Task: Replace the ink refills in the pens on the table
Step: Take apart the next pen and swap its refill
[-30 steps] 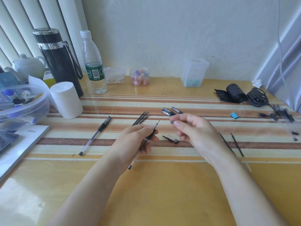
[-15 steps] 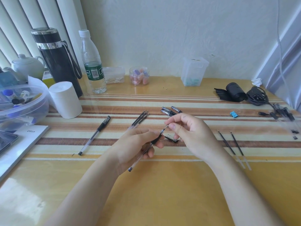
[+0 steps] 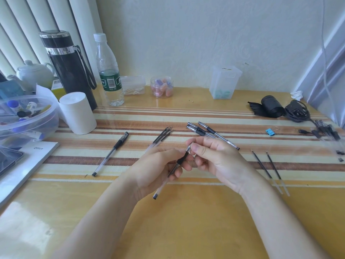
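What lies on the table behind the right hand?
Three pens lie side by side behind the right hand. The hand covers the near ends of two; only the rightmost shows its full length.

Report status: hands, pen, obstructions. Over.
Left hand grips the pen by its barrel. Right hand pinches its tip end. Loose refills and other pens lie apart on the table, none between the hands.

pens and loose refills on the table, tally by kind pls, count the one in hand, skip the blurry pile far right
pens: 5 (held pen, left pen, 3 capped pens)
loose refills: 5 (3 centre refills, 2 right refills)
total: 10
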